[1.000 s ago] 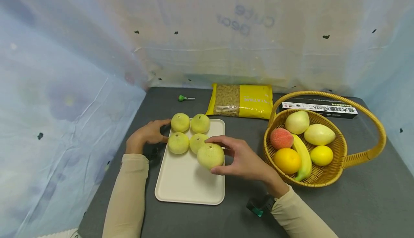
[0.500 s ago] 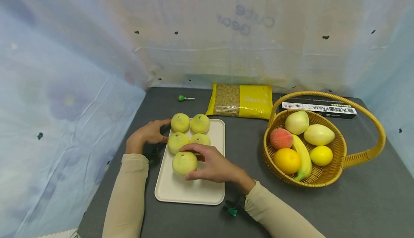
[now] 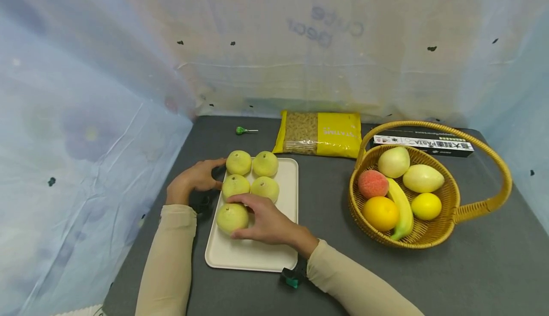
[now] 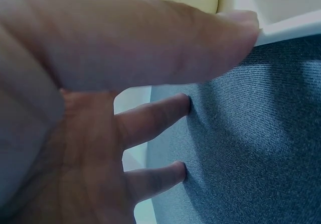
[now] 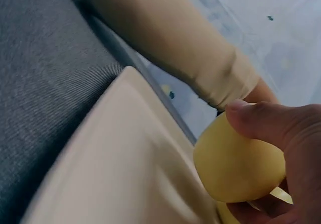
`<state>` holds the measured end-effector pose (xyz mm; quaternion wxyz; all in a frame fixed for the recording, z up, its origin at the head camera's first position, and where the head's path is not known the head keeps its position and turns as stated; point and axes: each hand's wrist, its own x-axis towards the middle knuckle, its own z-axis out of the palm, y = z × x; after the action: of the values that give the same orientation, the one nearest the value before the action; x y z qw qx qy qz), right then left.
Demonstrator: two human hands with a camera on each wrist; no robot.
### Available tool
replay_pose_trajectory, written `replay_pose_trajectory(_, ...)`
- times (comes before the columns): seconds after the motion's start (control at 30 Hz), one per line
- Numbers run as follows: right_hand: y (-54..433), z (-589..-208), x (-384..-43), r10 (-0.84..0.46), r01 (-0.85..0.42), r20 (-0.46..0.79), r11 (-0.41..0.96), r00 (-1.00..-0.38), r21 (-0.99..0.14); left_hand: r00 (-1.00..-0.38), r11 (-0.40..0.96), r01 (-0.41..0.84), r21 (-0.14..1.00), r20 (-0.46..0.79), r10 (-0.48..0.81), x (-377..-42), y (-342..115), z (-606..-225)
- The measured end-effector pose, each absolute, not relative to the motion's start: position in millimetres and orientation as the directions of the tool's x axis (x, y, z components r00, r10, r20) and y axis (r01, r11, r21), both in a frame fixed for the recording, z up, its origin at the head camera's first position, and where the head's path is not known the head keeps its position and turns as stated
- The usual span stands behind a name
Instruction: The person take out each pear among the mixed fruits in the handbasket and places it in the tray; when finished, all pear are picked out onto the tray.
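Observation:
A cream tray (image 3: 261, 256) holds several round yellow-green fruits with short stems, including one at the far left (image 3: 238, 163) and one in the second row's right (image 3: 265, 188). My right hand (image 3: 271, 221) grips another such fruit (image 3: 232, 219) between thumb and fingers over the tray's left side. In the right wrist view that gripped fruit (image 5: 235, 163) shows with the thumb across its top. Beside the tray's left edge is my left hand (image 3: 198, 176), fingers extended. The left wrist view shows its thumb (image 4: 200, 48) at the tray rim and two fingertips touching the dark table.
A wicker basket (image 3: 450, 232) to the right holds a peach (image 3: 374, 184), an orange (image 3: 381, 213), a banana (image 3: 402, 211), a lemon (image 3: 426, 206) and pale fruits. Behind lie a yellow pasta bag (image 3: 339, 135), a black pasta box (image 3: 446, 147) and a green lollipop (image 3: 241, 130).
My right hand has carried the gripped fruit leftward across the tray, from its right side to the left column, in front of the second row. My left hand has stayed put.

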<state>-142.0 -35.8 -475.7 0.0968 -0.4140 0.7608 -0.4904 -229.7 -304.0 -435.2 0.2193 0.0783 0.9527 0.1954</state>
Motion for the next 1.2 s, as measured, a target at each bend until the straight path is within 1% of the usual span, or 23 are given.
replay_pose_trajectory(0.3, -49.2, -489.9, -144.0, -0.703, -0.593, 0.302, 0.210, -0.644, -0.777, -0.894, 0.904, 0.073, 0.422, -0.374, 0.247, -228.6, -304.3, -435.0)
replay_pose_trajectory(0.5, -50.9, -487.4, -138.1, -0.688, -0.606, 0.300, 0.254, -0.661, -0.754, -0.893, 0.902, 0.085, 0.423, -0.368, 0.257, -229.5, -304.3, -437.0)
replay_pose_trajectory(0.7, -46.5, -475.6, -127.3, -0.668, -0.657, 0.308, 0.361, -0.677, -0.661, -0.895, 0.904, 0.081, 0.420, -0.369, 0.252, -228.9, -303.6, -435.0)
replay_pose_trajectory(0.77, -43.4, -470.3, -125.0, -0.661, -0.673, 0.323, 0.378, -0.677, -0.636, -0.897, 0.905, 0.081, 0.417, -0.366, 0.249, -228.6, -303.6, -433.9)
replay_pose_trajectory(0.83, -37.5, -464.5, -124.0, -0.660, -0.669, 0.328, 0.363, -0.676, -0.648, -0.897, 0.906, 0.085, 0.415, -0.364, 0.252, -228.6, -303.3, -433.3)
replay_pose_trajectory(0.93, -20.2, -453.1, -124.3, -0.674, -0.629, 0.312, 0.291, -0.669, -0.721, -0.896, 0.907, 0.084, 0.412, -0.366, 0.250, -228.1, -301.8, -432.5)
replay_pose_trajectory(1.07, 18.4, -434.5, -129.5, -0.702, -0.492, 0.245, 0.171, -0.669, -0.854, -0.893, 0.910, 0.070, 0.408, -0.381, 0.240, -228.1, -300.8, -433.3)
replay_pose_trajectory(1.2, 68.9, -412.3, -137.6, -0.714, -0.374, 0.192, 0.106, -0.674, -0.921, -0.889, 0.908, 0.071, 0.413, -0.387, 0.245, -229.4, -301.2, -433.1)
